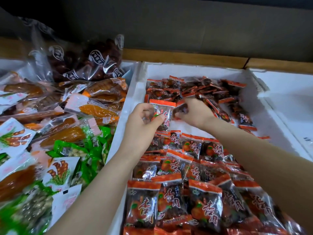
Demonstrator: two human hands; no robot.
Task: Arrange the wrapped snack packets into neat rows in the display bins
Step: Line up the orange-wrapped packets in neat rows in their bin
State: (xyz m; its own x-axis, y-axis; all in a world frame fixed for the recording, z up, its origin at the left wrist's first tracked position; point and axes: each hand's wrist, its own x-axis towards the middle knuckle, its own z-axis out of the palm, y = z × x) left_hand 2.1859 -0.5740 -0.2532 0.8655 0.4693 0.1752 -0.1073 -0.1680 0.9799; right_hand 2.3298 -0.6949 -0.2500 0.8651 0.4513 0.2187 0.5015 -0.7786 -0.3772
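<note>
A white foam bin [135, 92] holds red-and-clear wrapped snack packets. Near me they lie in overlapping rows [194, 192]; at the far end they sit in a loose heap [211, 92]. Bare white floor shows between the two groups. My left hand [144, 122] holds one packet [163, 110] upright above that gap, thumb on its front. My right hand [193, 112] is just to its right, fingers curled around another dark packet [182, 109] at the heap's edge.
The bin to the left [59, 116] is piled with mixed snacks: orange dried-fruit packs, green packets, white packets and clear bags of dark dates [88, 63]. A second white foam bin [288, 99] lies to the right. A wooden ledge [186, 56] runs behind.
</note>
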